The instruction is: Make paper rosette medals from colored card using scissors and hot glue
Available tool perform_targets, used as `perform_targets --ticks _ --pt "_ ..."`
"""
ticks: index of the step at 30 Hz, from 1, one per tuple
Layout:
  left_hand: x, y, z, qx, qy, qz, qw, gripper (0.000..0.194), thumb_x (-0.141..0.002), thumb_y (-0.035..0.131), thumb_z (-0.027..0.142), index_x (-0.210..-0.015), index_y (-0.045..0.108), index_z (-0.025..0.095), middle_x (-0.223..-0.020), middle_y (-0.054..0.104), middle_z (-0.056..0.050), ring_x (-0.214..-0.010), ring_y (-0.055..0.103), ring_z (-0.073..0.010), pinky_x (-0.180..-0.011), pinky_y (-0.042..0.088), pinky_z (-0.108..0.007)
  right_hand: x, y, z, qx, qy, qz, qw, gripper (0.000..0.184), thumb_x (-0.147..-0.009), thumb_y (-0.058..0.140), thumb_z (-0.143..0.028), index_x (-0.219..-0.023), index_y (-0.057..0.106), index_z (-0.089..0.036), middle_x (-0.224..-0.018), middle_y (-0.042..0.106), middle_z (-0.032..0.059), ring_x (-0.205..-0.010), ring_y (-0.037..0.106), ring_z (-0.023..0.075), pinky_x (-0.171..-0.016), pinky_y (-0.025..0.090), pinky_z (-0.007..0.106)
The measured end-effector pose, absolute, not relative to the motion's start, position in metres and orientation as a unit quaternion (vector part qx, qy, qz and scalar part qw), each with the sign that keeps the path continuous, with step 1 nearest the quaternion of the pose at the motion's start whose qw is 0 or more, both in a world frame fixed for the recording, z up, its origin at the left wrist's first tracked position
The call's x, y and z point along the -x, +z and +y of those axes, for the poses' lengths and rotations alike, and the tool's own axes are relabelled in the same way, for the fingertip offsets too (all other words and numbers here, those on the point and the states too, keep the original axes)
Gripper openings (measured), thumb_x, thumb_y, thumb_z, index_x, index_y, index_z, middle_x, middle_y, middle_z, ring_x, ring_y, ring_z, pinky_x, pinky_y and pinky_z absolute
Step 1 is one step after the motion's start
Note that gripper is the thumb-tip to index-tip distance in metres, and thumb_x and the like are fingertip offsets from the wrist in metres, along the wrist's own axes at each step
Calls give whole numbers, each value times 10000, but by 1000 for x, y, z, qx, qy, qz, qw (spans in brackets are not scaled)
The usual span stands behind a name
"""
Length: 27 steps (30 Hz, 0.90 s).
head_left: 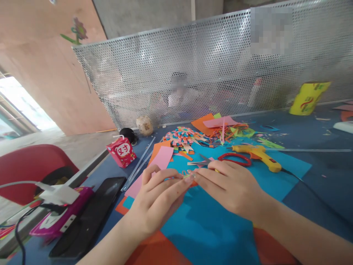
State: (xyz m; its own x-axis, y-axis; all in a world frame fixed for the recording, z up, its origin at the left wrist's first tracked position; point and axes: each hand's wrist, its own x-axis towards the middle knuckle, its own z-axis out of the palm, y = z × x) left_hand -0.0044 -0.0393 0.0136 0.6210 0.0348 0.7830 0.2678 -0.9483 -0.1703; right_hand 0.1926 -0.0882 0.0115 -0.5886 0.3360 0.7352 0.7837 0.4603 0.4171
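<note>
My left hand and my right hand meet over a blue paper sheet, fingertips pinched together on a small piece of folded coloured paper. The piece is mostly hidden by my fingers. Red-handled scissors lie just beyond my right hand. A yellow glue gun rests behind them. A round, multicoloured paper flower lies farther back on the table.
Pink paper and orange paper lie under the blue sheet. Paper scraps are heaped by the perforated metal screen. A red drink carton, a black phone, a pink device and a yellow packet stand around.
</note>
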Motion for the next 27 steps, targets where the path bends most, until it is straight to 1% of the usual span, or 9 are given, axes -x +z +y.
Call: perform_targets --ticks 3,7,15,18,22,27 --pt "3 17 -42 884 -437 -99 131 433 -654 617 8 -1037 488 163 -770 684 -20 -771 595 -160 -729 420 -339 -193 11 -88 352 -385 -802 290 230 -837 428 -99 -932 637 -122 -774 671 35 -714 573 174 -638 479 319" --pt "0 20 -44 879 -446 -106 128 395 -636 621 -4 -974 492 153 -741 678 -32 -744 595 -169 -727 424 -355 -194 11 -87 362 -384 -797 294 244 -847 408 -99 -926 639 -115 -768 668 36 -717 566 170 -636 477 305" --pt "-1 15 -42 882 -439 -98 142 483 -623 652 4 -1060 482 119 -827 677 -56 -810 569 -169 -727 399 -347 -192 9 -88 363 -377 -802 286 241 -845 411 -104 -936 634 -114 -754 662 39 -707 563 172 -645 475 315" --pt "-1 15 -41 883 -438 -96 142 491 -626 649 0 -1074 482 114 -822 679 -52 -804 570 -164 -714 398 -338 -192 9 -88 362 -380 -803 282 229 -838 428 -111 -939 633 -122 -766 667 33 -707 566 175 -623 474 312" --pt "2 12 -39 880 -432 -93 171 479 -647 641 15 -1088 491 125 -811 685 -39 -793 581 -160 -714 391 -332 -191 10 -88 354 -386 -803 285 220 -836 432 -105 -899 641 -130 -739 666 31 -681 573 174 -598 470 313" --pt "8 4 -36 870 -432 -63 227 384 -724 593 104 -1091 511 182 -827 689 -29 -850 600 -173 -735 382 -332 -190 11 -86 356 -386 -801 288 238 -858 408 -122 -861 646 -134 -664 649 26 -662 570 156 -608 465 300"
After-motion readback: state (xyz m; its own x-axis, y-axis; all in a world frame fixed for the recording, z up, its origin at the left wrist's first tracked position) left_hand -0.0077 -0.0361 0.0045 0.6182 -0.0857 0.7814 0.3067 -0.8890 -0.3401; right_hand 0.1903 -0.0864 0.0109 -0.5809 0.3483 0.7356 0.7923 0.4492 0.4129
